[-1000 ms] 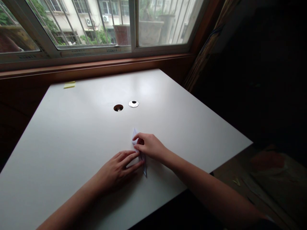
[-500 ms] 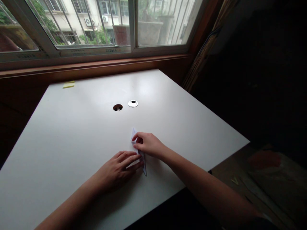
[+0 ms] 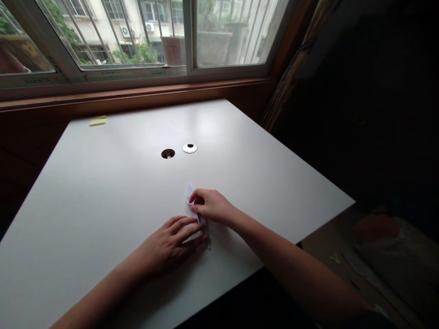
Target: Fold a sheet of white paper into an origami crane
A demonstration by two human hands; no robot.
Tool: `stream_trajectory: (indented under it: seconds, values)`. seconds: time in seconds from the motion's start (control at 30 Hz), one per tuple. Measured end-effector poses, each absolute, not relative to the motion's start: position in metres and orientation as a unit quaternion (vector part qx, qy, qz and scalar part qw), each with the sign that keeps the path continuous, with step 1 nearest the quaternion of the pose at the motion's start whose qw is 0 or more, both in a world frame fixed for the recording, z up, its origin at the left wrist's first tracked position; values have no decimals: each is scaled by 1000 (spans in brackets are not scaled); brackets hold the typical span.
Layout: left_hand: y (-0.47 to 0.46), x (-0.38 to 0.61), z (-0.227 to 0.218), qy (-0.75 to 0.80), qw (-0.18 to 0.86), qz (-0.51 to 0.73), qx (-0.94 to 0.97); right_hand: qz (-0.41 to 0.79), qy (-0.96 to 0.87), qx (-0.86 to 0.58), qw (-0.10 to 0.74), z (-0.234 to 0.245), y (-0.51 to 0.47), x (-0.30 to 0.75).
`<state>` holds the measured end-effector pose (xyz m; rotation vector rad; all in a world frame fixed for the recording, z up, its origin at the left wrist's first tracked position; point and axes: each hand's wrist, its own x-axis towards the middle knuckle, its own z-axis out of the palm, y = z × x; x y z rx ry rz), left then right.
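A small folded piece of white paper (image 3: pixel 190 191) lies on the white table (image 3: pixel 103 192), its pointed end toward the window. My left hand (image 3: pixel 168 246) rests flat on the near part of the paper, fingers stretched out and pressing it down. My right hand (image 3: pixel 211 206) has its fingers curled and pinched on the paper's right edge, just beyond the left fingertips. Most of the paper is hidden under both hands.
A round cable hole (image 3: pixel 168 154) and its loose white cap (image 3: pixel 190 148) sit mid-table. A small yellow pad (image 3: pixel 98 121) lies at the far left corner. The window sill runs behind; the table's right edge drops to a dark floor.
The hands have hardly moved; the right hand has slid slightly along the paper's edge and the paper looks a little flatter.
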<state>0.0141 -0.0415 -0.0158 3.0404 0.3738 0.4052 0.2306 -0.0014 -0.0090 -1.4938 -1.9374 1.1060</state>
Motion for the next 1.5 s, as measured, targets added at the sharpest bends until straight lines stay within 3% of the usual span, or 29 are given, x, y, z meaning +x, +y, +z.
stream_trajectory:
  seconds: [0.93,1.5]
  values:
    - [-52,21,-18,143,-7,95,985,467,-708,-475,233,-11,11,241]
    - [-50,23,-29,190,-16,124,974,308,-750,-507,294,-23,14,249]
